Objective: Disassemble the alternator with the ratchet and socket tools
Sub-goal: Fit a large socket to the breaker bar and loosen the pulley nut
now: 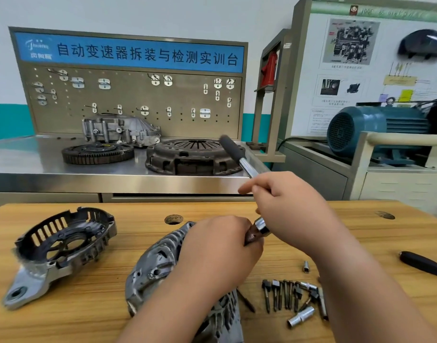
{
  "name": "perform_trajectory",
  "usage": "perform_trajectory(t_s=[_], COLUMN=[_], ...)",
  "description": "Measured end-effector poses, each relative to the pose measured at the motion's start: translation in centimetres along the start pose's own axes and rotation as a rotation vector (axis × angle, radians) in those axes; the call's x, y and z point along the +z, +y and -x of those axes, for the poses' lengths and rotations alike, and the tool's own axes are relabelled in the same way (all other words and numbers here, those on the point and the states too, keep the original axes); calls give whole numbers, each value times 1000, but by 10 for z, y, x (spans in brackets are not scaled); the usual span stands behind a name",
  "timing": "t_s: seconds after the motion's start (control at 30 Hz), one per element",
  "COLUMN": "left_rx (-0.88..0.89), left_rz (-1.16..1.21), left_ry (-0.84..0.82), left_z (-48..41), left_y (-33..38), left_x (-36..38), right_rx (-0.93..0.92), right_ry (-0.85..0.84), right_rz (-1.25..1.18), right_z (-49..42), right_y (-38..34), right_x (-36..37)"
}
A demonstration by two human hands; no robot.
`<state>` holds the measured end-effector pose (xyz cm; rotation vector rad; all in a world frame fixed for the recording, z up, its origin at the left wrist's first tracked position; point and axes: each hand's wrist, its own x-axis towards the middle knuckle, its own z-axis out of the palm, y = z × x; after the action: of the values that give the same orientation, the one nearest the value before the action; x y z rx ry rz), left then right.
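1. The wooden bench [361, 231] is carrying all the parts, and the work is happening at its middle.
2. The alternator [158, 263] is lying on its side at the bench centre, partly under the left forearm, with its slotted casing facing up.
3. A detached end housing [61, 243] is sitting well apart to the left with its open side up, so disassembly is looking well under way.
4. The ratchet [239, 158] is angling up and away with its black grip free in the air. The right hand [291, 209] is wrapping closed round the chrome shank near the head.
5. The left hand [220, 246] is curling its fingers round the knurled socket [258, 230] just below the ratchet head, above the alternator's far edge. The hands are hiding whether the socket is sitting on a fastener.
6. To do this step well, I judge, the socket should be sitting square and fully home before any swing. The left hand should be steadying the head against slipping. Moving the right hand out to the black grip would be giving more leverage.
7. The bolts [284, 293] and a loose spare socket [300, 316] are lying in a row near the right forearm, and the next fastener should be joining them.
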<state>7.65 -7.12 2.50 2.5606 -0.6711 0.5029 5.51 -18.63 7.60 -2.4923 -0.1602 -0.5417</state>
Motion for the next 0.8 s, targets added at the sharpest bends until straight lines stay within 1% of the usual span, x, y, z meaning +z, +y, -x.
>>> perform_trajectory(t_s=[0.1, 0.23, 0.33, 0.4, 0.5, 0.57, 0.67, 0.73, 0.8], left_rx=[-47, -71, -23, -33, -61, -58, -48, -31, -16], left_rz=[22, 19, -44, -43, -14, -8, -15, -32, -49], left_ry=[-8, -15, -37, -40, -26, -16, -11, -6, 4], left_z=[-1, -1, 0, 0, -1, 0, 0, 0, 1], left_y=[-1, -1, 0, 0, 1, 1, 0, 1, 2], left_x=[-2, -3, -3, -2, -2, -2, -2, -1, 0], right_rx=[-201, -419, -489, -475, -398, -280, -95, -10, 37], right_ry=[-38, -223, -302, -290, -225, -140, 56, 108, 116], right_rz=[-175, -559, -701, -726, -678, -593, -315, -73, 66], right_z=[0, -2, -2, -3, -4, -3, 0, 1, 0], right_y=[1, 9, 15, 17, 14, 10, 1, -1, 0], right_x=[-3, -12, -14, -13, -11, -7, 2, 6, 6])
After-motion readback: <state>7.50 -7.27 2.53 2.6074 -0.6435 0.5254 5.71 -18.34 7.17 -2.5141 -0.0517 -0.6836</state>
